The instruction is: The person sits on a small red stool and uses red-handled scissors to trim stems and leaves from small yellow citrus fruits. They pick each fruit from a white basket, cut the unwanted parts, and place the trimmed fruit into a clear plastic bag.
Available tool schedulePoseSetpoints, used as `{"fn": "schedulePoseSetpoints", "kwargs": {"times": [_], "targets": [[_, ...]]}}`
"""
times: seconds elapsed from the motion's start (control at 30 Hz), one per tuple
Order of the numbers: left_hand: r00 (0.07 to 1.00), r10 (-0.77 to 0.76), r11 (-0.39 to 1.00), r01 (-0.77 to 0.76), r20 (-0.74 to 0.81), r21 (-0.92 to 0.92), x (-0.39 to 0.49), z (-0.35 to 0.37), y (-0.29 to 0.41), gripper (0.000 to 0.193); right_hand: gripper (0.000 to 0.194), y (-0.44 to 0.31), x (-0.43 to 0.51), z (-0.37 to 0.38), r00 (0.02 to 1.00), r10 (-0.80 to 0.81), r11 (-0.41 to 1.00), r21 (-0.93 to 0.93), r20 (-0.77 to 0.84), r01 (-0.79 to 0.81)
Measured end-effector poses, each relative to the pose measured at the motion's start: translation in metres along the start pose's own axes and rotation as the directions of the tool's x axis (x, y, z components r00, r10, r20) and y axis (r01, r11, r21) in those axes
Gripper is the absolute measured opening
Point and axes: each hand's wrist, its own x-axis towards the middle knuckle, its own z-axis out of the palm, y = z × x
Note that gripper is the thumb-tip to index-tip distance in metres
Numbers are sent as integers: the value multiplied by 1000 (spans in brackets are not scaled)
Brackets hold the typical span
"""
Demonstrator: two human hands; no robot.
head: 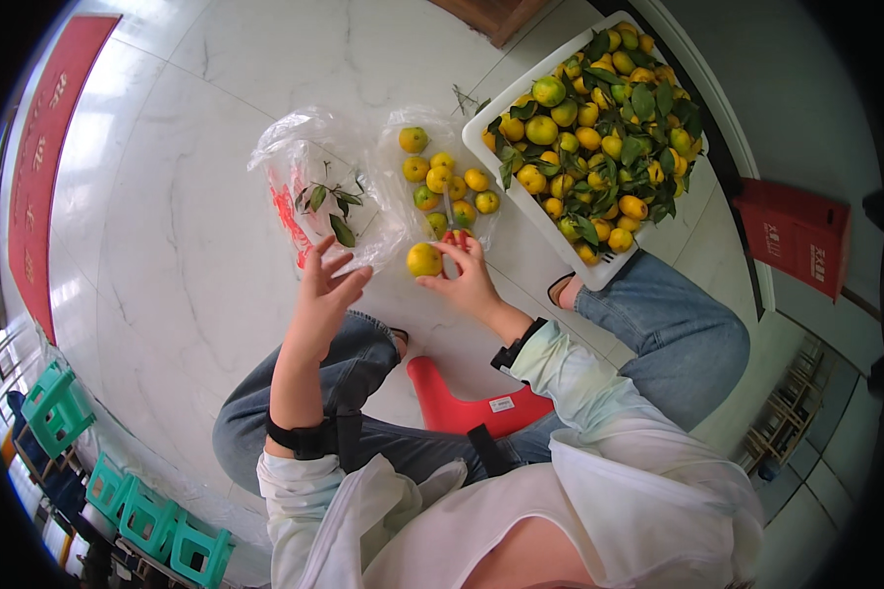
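My right hand (468, 276) grips a yellow mandarin (423, 260) between thumb and fingertips. Red-handled scissors (448, 210) are in the same hand, their blades pointing away from me over the loose fruit. My left hand (325, 294) is raised to the left of that mandarin, fingers spread, with nothing in it. Beyond my right hand, several yellow and greenish mandarins (439, 179) lie on a clear plastic bag (412, 118). Before my left hand, cut leafy twigs (339, 199) lie on another clear bag with red print (287, 147).
A white plastic crate (512, 195) heaped with leafy mandarins (589, 138) stands at the right, near my knee. Under me is a red plastic stool (464, 408). Green stools (147, 519) stand at lower left. A red box (792, 239) is by the right wall.
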Motion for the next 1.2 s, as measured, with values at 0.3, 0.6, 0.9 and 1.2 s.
{"fn": "schedulePoseSetpoints", "kwargs": {"times": [0.3, 0.6, 0.9, 1.2], "targets": [[997, 81, 997, -81, 13, 10, 0, 5, 4, 53, 67, 67, 39, -8, 971, -193, 830, -552, -139, 86], [996, 87, 996, -87, 7, -22, -1, 11, 7, 52, 67, 70, 81, 14, 960, -49, 799, -587, -277, -129], [991, 132, 991, -133, 17, 27, -1, 17, 11, 47, 50, 30, 25, -2, 985, -148, 910, -402, -92, 99], [975, 221, 973, -218, 34, -77, -10, 34, 30, 46, 35, -3, 63, -162, 801, -452, 798, -580, -393, 166]]}}
